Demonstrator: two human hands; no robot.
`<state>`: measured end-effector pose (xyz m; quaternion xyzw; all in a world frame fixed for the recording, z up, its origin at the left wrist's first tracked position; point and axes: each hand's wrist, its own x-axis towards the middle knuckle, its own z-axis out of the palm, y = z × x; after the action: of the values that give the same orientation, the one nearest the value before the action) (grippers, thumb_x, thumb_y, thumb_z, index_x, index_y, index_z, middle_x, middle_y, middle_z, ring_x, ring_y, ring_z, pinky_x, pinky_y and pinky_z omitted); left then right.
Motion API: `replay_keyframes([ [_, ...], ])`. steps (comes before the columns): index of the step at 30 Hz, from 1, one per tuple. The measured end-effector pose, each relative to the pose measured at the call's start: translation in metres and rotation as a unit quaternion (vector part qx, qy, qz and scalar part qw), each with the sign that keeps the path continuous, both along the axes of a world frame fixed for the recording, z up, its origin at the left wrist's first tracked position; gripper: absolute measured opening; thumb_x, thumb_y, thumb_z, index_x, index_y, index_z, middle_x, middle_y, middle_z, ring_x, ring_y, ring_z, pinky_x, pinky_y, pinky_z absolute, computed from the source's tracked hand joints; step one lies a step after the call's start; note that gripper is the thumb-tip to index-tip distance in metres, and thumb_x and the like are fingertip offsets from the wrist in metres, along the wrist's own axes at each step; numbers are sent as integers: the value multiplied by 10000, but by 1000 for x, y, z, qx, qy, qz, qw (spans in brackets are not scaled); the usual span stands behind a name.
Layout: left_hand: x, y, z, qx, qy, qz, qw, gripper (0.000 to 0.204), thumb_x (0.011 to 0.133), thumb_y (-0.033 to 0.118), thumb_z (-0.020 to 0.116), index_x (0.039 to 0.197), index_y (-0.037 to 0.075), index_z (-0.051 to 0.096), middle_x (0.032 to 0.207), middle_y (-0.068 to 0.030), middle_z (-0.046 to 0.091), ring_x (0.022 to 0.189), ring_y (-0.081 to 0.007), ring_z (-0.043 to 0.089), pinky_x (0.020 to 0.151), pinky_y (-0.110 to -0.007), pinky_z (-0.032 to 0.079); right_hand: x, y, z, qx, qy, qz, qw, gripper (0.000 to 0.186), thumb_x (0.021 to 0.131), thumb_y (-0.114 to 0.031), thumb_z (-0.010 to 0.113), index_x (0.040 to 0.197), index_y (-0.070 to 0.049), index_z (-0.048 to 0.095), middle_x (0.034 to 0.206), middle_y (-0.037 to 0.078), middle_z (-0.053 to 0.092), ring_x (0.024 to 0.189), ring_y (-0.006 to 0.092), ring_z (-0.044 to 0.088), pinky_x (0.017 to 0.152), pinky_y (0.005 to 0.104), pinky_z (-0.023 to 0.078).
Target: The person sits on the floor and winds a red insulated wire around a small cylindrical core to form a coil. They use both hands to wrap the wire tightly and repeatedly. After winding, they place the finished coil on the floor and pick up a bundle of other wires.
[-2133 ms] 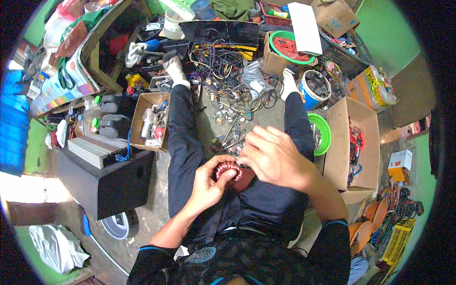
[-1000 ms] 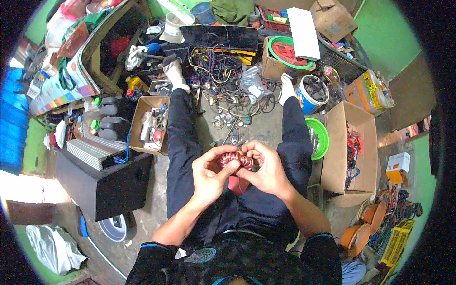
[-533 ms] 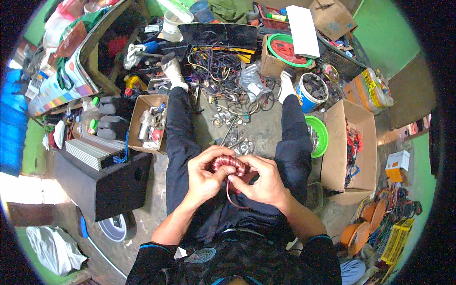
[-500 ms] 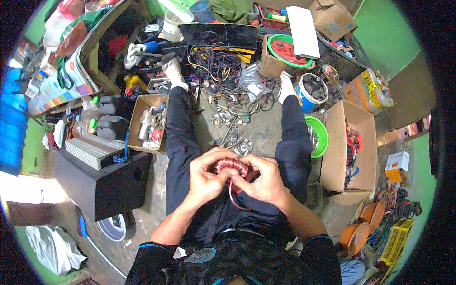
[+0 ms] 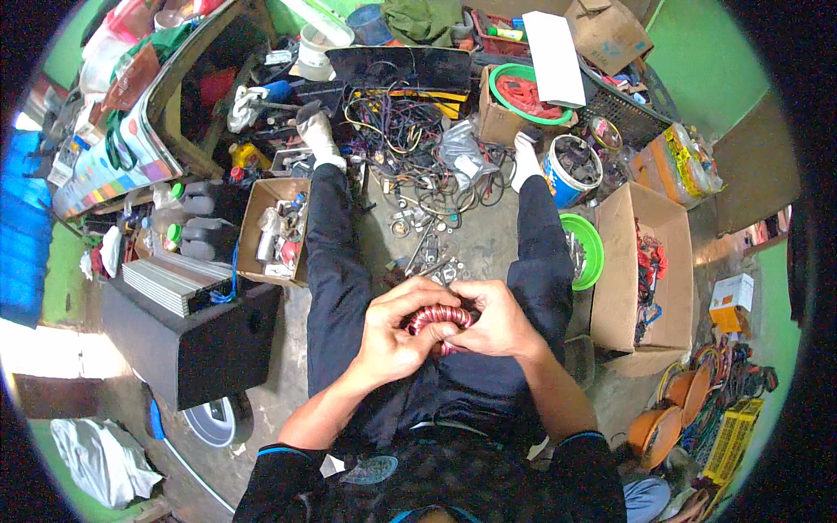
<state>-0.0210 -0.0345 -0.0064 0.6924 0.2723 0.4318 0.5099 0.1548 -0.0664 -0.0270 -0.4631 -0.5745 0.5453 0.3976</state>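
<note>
In my lap, between my outstretched legs, I grip a ring-shaped coil (image 5: 436, 318) of shiny reddish copper wire. My left hand (image 5: 401, 340) is closed around its left side, with the thumb across the lower front. My right hand (image 5: 488, 324) holds the right side, fingertips curled behind it and thumb at the front. Part of a reddish piece shows just below the coil between my hands; I cannot make out its shape. The palms and some fingertips are partly hidden by the coil.
Around my legs are tangled cables (image 5: 397, 122), small metal parts (image 5: 427, 253), cardboard boxes (image 5: 610, 279) (image 5: 257, 222), a green basin (image 5: 593, 253), a bucket (image 5: 554, 174) and a black speaker-like box (image 5: 183, 349). Someone's blue-clad limb (image 5: 645, 499) shows at the lower right edge.
My right hand came down from above onto the coil earlier. Since half a second ago both hands and coil have shifted slightly right, and the dangling loop of wire is no longer visible.
</note>
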Motion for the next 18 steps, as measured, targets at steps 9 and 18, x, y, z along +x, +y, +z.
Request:
replay_keyframes([
  [9,-10,2,-4,-116,-6,-97,989,187,788,0,717,967,-26,668,909,-89,657,849,-156,623,781,-286,484,80,43,2,140,-69,179,972,226,682,-154,817,758,-18,653,851,75,629,785,177,615,713,313,477],
  [18,-22,15,-24,-124,59,-42,990,213,762,-63,677,970,-24,659,908,-78,649,845,-153,615,780,-284,477,144,88,-23,239,-411,-442,761,365,676,-305,811,600,-85,530,523,66,509,462,257,508,469,378,416],
])
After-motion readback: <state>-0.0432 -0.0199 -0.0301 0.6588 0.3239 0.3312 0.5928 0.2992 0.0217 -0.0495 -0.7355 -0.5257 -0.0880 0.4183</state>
